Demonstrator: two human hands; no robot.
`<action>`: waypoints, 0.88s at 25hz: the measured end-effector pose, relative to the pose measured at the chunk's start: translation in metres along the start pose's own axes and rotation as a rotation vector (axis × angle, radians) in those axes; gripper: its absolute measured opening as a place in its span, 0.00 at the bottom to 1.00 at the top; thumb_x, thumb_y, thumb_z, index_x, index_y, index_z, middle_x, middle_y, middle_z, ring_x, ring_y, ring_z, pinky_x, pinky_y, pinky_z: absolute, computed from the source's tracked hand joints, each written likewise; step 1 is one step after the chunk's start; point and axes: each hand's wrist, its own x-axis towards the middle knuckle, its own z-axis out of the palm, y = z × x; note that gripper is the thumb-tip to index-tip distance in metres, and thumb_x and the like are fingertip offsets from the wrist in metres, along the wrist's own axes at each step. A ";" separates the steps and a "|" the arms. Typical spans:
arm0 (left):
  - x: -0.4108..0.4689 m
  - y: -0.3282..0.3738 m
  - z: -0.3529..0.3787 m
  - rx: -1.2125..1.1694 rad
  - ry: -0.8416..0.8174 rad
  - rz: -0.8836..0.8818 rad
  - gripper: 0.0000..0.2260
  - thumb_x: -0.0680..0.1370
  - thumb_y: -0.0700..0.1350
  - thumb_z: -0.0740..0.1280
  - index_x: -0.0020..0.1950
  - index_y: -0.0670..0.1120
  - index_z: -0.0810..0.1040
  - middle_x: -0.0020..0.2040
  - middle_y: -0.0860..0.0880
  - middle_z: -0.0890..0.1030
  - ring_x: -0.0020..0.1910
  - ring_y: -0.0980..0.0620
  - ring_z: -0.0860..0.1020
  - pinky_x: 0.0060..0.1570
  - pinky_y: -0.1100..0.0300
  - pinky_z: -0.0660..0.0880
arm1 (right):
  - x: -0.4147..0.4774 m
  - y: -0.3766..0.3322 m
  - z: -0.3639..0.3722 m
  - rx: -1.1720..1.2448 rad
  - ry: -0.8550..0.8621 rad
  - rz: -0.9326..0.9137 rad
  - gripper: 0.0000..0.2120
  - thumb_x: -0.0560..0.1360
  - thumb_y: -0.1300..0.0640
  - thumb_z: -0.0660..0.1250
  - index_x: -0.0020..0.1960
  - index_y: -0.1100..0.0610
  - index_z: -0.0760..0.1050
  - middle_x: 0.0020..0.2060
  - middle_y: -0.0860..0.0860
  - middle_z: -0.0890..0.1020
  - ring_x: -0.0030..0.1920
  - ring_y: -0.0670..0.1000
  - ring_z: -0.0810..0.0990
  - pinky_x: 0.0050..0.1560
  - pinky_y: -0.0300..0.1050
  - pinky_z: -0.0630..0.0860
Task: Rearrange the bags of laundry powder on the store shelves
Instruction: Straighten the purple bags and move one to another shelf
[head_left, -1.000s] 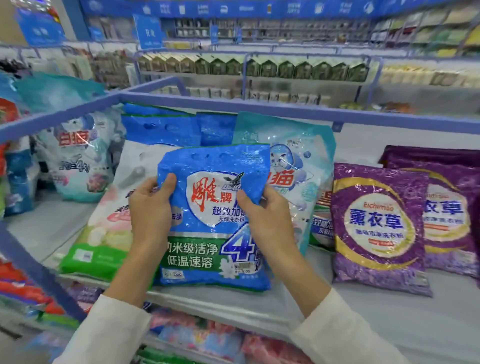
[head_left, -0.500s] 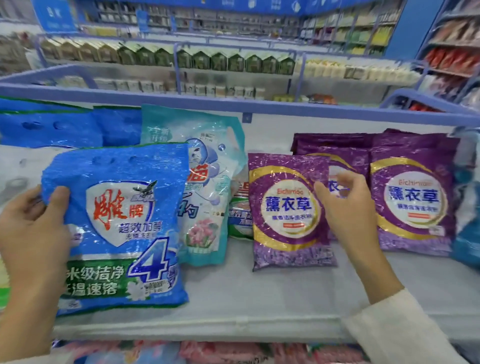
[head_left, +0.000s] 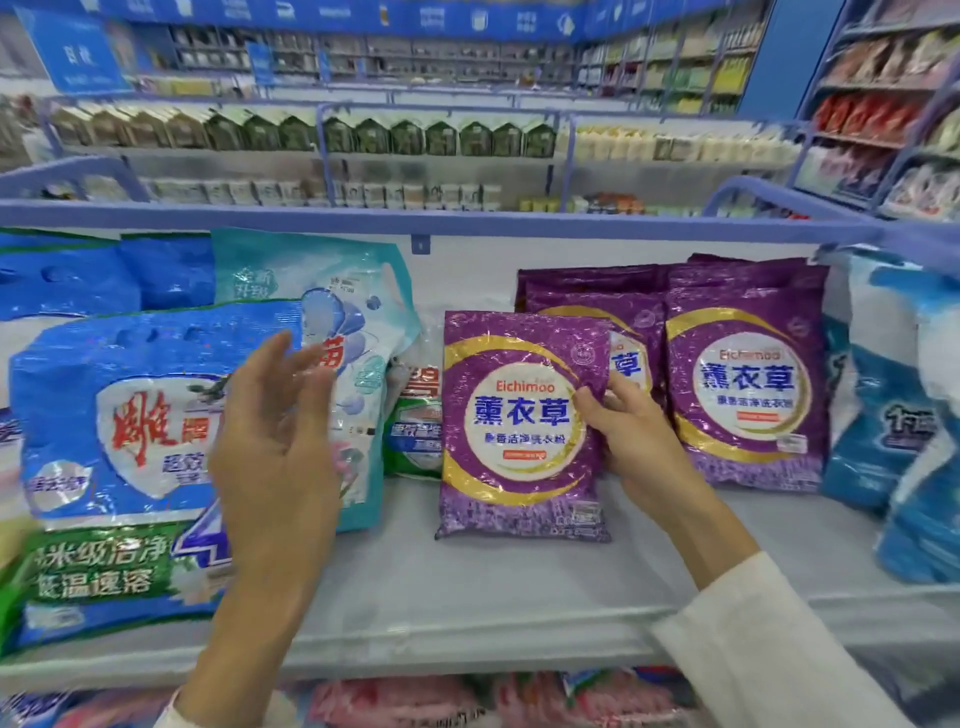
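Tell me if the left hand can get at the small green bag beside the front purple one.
Probably yes: the left hand is open and empty and the green bag shows its front, though the purple bag and teal bag overlap its sides.

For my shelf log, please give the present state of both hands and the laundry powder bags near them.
left hand: open, holding nothing
right hand: grips the front purple bag by its right edge
front purple bag: sealed, held by one edge
blue bag: sealed, lying on shelf, not held
teal bag: sealed, partly behind blue bag
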 end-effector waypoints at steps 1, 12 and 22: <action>-0.008 0.002 0.021 -0.023 -0.091 -0.044 0.15 0.82 0.45 0.67 0.69 0.48 0.75 0.59 0.53 0.83 0.59 0.58 0.81 0.63 0.56 0.76 | -0.002 0.001 -0.001 0.016 -0.020 -0.011 0.12 0.84 0.58 0.63 0.66 0.52 0.76 0.57 0.52 0.86 0.57 0.54 0.85 0.57 0.54 0.81; -0.023 -0.007 0.111 -0.146 -0.406 -0.531 0.10 0.81 0.53 0.66 0.56 0.51 0.82 0.47 0.51 0.87 0.43 0.51 0.86 0.38 0.60 0.81 | -0.025 -0.002 -0.034 0.145 -0.067 -0.004 0.15 0.84 0.61 0.62 0.68 0.50 0.74 0.59 0.53 0.85 0.59 0.55 0.84 0.58 0.54 0.81; -0.064 0.025 0.187 -0.366 -0.494 -0.624 0.09 0.82 0.50 0.65 0.56 0.49 0.83 0.49 0.47 0.87 0.47 0.46 0.86 0.45 0.50 0.83 | -0.036 -0.040 -0.117 0.018 0.251 -0.151 0.09 0.82 0.52 0.66 0.52 0.55 0.83 0.43 0.53 0.88 0.43 0.53 0.88 0.43 0.47 0.84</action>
